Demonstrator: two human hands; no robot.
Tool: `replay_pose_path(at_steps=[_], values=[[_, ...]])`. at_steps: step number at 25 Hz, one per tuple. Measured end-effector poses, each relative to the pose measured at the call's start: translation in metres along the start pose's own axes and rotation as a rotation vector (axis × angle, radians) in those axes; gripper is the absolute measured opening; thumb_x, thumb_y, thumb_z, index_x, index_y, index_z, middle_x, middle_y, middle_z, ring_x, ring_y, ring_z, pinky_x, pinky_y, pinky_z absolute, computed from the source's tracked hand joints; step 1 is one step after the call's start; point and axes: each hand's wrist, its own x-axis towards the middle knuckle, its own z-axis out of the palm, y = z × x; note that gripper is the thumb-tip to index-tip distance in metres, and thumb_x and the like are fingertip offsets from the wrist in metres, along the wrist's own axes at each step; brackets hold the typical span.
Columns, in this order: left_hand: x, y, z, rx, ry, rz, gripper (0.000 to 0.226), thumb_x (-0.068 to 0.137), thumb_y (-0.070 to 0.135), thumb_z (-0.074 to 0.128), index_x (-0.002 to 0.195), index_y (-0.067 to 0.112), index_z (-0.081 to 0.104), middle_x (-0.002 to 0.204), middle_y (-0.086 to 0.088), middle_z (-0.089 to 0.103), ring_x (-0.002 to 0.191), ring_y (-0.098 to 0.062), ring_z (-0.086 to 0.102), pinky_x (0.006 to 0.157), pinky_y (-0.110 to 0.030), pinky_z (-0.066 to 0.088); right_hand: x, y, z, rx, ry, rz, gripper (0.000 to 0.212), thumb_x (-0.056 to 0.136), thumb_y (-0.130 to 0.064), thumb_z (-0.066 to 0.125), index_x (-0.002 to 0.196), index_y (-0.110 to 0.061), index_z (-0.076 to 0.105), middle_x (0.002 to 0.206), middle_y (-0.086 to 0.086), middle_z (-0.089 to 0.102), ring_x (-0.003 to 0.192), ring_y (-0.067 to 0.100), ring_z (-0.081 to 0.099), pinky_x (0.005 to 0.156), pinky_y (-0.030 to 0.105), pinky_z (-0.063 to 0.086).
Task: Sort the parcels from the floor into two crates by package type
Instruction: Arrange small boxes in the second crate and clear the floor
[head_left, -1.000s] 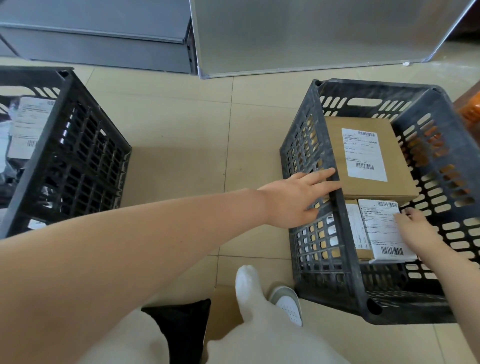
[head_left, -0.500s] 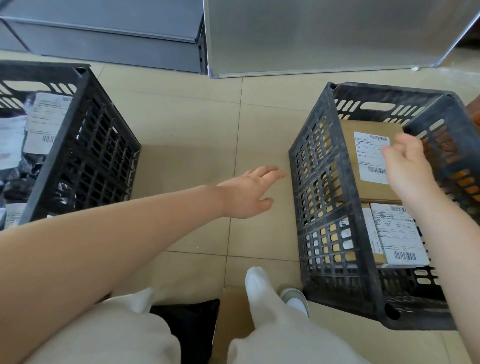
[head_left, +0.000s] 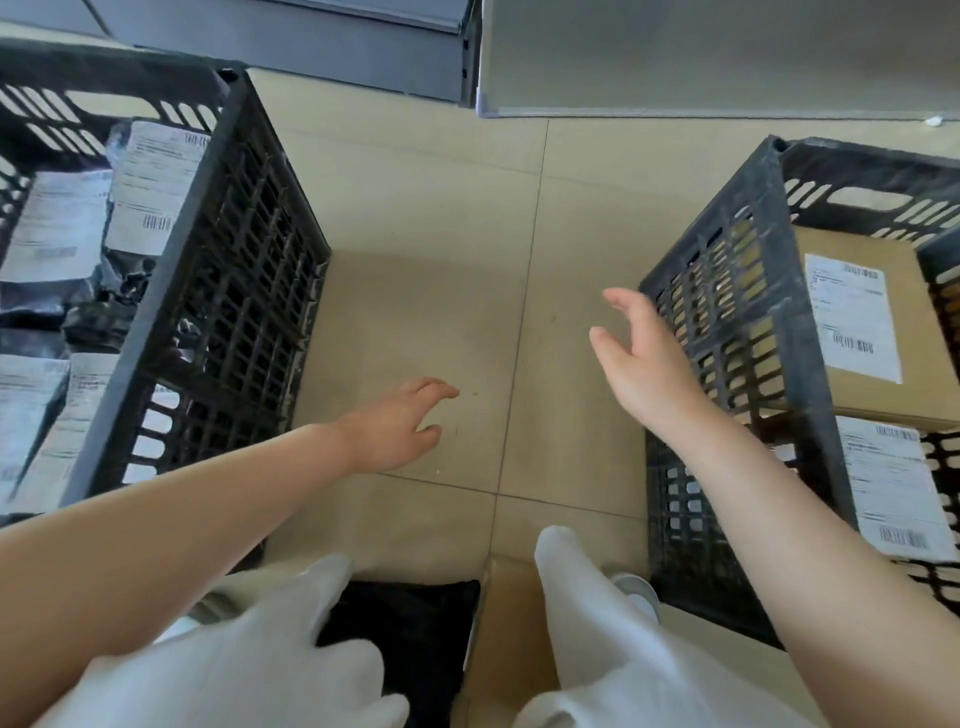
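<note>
Black plastic lattice crates, two in number, on a beige tiled floor, well apart, bare tile between. Left crate: loaded with dark poly-bag parcels bearing white shipping labels, several overlapping. Right crate: loaded with cardboard boxes, one brown box toward the far end with a white barcode label on top, a second labelled box nearer, partly hidden by the crate wall. Left hand: over the bare tile between the crates, palm down, fingers loosely curled and spread, holding nothing, touching neither crate. Right hand: raised beside the outer wall of the right crate, palm toward the left, fingers relaxed and slightly bent, thumb apart, holding nothing; contact with the crate wall not determinable. Both forearms bare, entering from the lower edge. At the lower edge: white trouser legs, a white shoe close against the near corner of the right crate, a black item and a brown cardboard item on the floor between the legs, type of each not determinable. Grey metal cabinet panels along the far edge of the floor.
</note>
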Motion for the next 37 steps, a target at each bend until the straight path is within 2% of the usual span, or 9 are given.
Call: replay_pose_path(at_steps=[9,14,17,20,23,28,31,34,37], values=[[-0.021,-0.054,0.085,0.021,-0.415,-0.120,0.059,0.095,0.042,0.060,0.147,0.020,0.041,0.149,-0.001,0.043,0.134,-0.019,0.044,0.109,-0.024,0.034,-0.050,0.070,0.119,-0.133,-0.618,0.298,0.058,0.101,-0.042,0.052,0.150,-0.015,0.037,0.156,0.005,0.041,0.141,0.022,0.041,0.109,0.029,0.033],[-0.034,-0.059,0.109,-0.044,-0.621,-0.086,0.064,0.086,0.050,0.070,0.140,0.022,0.048,0.135,0.004,0.050,0.118,-0.013,0.050,0.097,-0.025,0.041,-0.068,0.082,0.140,-0.276,-0.833,0.426,0.101,0.087,-0.074,0.051,0.159,-0.011,0.018,0.163,0.012,0.026,0.147,0.029,0.033,0.116,0.039,0.033],[-0.031,-0.056,0.115,0.020,-0.668,-0.053,0.051,0.088,0.040,0.071,0.132,0.020,0.056,0.123,0.002,0.055,0.105,-0.013,0.051,0.084,-0.022,0.038,-0.066,0.080,0.140,-0.325,-0.865,0.501,0.114,0.081,-0.082,0.049,0.160,-0.010,0.008,0.166,0.013,0.018,0.150,0.031,0.027,0.118,0.040,0.031],[-0.028,-0.056,0.119,0.040,-0.617,-0.038,0.029,0.092,0.031,0.064,0.118,0.020,0.065,0.116,0.000,0.064,0.098,-0.011,0.054,0.081,-0.022,0.041,-0.071,0.078,0.145,-0.345,-0.921,0.549,0.122,0.075,-0.088,0.049,0.161,-0.010,0.008,0.166,0.012,0.019,0.149,0.031,0.029,0.118,0.039,0.032],[-0.023,-0.058,0.116,0.065,-0.528,-0.041,0.022,0.096,0.028,0.057,0.113,0.017,0.064,0.099,0.006,0.056,0.091,-0.011,0.050,0.075,-0.023,0.037,-0.084,0.076,0.155,-0.420,-0.927,0.557,0.126,0.066,-0.092,0.052,0.158,-0.012,0.019,0.160,0.012,0.030,0.142,0.032,0.038,0.111,0.040,0.040],[-0.009,-0.068,0.094,-0.031,-0.249,-0.138,0.004,0.098,0.028,0.053,0.095,0.026,0.054,0.096,0.006,0.059,0.090,-0.015,0.055,0.074,-0.026,0.041,-0.086,0.075,0.156,-0.510,-0.896,0.551,0.107,0.078,-0.072,0.058,0.158,-0.012,0.018,0.156,0.014,0.030,0.138,0.032,0.037,0.109,0.041,0.041],[-0.002,-0.072,0.078,-0.109,-0.106,-0.240,0.003,0.099,0.025,0.052,0.096,0.026,0.052,0.098,0.003,0.062,0.093,-0.019,0.059,0.081,-0.029,0.046,-0.076,0.074,0.153,-0.452,-0.816,0.552,0.095,0.080,-0.066,0.054,0.155,-0.013,0.027,0.150,0.012,0.039,0.132,0.030,0.043,0.103,0.040,0.046],[0.004,-0.075,0.062,-0.148,0.078,-0.329,0.004,0.101,0.024,0.048,0.100,0.023,0.051,0.097,-0.001,0.060,0.088,-0.020,0.057,0.075,-0.033,0.046,-0.061,0.072,0.141,-0.288,-0.680,0.532,0.079,0.086,-0.063,0.051,0.148,-0.015,0.039,0.143,0.007,0.051,0.122,0.025,0.052,0.095,0.036,0.048],[0.011,-0.077,0.049,-0.179,0.167,-0.402,0.017,0.102,0.025,0.045,0.115,0.017,0.053,0.101,-0.004,0.061,0.087,-0.020,0.059,0.076,-0.037,0.050,-0.049,0.070,0.131,-0.105,-0.594,0.580,0.071,0.092,-0.058,0.048,0.150,-0.017,0.042,0.145,0.004,0.052,0.123,0.023,0.053,0.094,0.033,0.045]])
